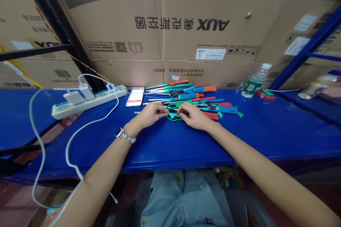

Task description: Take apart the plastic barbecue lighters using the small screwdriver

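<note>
In the head view, a person sits at a blue tabletop [170, 145], both bare hands on a green lighter [173, 116]. The left hand [153, 113], a silver watch [125, 135] on its wrist, has its grip pinched on the lighter's left end; the right hand [193, 115] has its grip pinched on the opposite end. The piece sits between them, just in front of a row of long-barrelled lighters [183, 97] in red, blue and green. A phone [135, 97] lies left of the row, beside a white power strip [99, 99]; a green-labelled bottle [255, 81] stands at right. Cardboard [181, 42] marked AUX rises behind.
</note>
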{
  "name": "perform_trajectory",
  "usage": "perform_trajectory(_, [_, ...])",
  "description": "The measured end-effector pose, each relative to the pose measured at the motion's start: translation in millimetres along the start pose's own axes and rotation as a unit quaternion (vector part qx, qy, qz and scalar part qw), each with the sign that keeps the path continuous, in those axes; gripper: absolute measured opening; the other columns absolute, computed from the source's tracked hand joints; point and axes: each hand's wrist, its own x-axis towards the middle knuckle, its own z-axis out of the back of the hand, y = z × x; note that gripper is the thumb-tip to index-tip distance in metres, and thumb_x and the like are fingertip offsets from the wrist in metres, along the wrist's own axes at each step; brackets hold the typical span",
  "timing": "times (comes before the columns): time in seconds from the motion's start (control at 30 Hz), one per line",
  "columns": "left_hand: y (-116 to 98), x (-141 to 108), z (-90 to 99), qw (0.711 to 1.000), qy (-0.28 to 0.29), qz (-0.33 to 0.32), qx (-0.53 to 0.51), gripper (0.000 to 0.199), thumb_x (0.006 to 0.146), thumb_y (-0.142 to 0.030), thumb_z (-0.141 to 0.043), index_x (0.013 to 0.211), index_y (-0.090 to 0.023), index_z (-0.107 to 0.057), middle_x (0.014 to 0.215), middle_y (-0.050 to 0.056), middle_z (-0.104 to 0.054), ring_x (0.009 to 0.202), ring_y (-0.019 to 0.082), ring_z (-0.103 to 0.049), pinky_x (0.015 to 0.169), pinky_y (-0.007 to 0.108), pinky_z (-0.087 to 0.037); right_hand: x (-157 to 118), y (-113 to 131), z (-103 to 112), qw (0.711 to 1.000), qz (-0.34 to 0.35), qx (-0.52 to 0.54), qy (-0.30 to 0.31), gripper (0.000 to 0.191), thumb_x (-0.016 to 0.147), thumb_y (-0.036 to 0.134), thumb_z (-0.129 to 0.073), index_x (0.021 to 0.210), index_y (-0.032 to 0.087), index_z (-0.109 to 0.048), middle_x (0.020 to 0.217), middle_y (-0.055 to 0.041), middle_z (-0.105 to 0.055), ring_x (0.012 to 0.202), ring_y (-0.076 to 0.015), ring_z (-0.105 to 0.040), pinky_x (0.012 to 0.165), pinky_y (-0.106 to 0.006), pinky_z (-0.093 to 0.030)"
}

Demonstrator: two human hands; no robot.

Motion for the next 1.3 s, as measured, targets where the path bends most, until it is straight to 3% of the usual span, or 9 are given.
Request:
perform_trajectory(0.17, [1.0,-0.5,-1.7,1.0,-0.004,0.001,0.0,0.011,0.086,-0.02,-0.07,0.09,-0.021,-0.08,0.078,0.002,-0.07,0.071,0.015,-0.061,0.071,0.029,-0.049,-2.6,0.7,-0.6,0.998,0.018,-0.046,0.025,0.016,0.097,0.016,-0.049,0.108,0.02,-0.059,0.106,-0.0103,-0.06,0.104,-0.0266,-0.055,0.093,-0.044,-0.045])
perform_trajectory(0.37, [-2.3,0.0,-1.5,1.0,0.006,0.007,0.02,0.012,0.087,-0.018,-0.068,0.093,-0.019,-0.079,0.084,0.003,-0.073,0.076,0.015,-0.063,0.076,0.029,-0.049,-5.5,1.4,0.0,0.997,0.028,-0.054,0.037,0.018,0.1,0.017,-0.045,0.113,0.019,-0.057,0.114,-0.0122,-0.059,0.112,-0.0274,-0.053,0.099,-0.045,-0.044])
perform_trajectory(0.77, [-0.2,8.6,-6.8,0.999,0.039,0.022,-0.001,0.015,0.086,-0.017,-0.066,0.093,-0.018,-0.079,0.088,0.004,-0.077,0.076,0.014,-0.066,0.073,0.026,-0.049,-3.8,-2.1,-0.9,0.998,0.031,-0.047,0.041,0.016,0.099,0.016,-0.046,0.111,0.02,-0.056,0.11,-0.0098,-0.057,0.108,-0.0256,-0.052,0.097,-0.044,-0.045])
perform_trajectory(1.3, [0.8,5.6,-3.3,0.998,0.03,0.023,-0.044,0.014,0.085,-0.025,-0.069,0.089,-0.018,-0.081,0.085,0.006,-0.078,0.074,0.015,-0.067,0.073,0.028,-0.052,-2.6,-4.0,-0.5,0.998,0.039,-0.017,0.035,0.016,0.095,0.011,-0.049,0.106,0.021,-0.057,0.102,-0.0073,-0.056,0.101,-0.0235,-0.053,0.092,-0.041,-0.045])
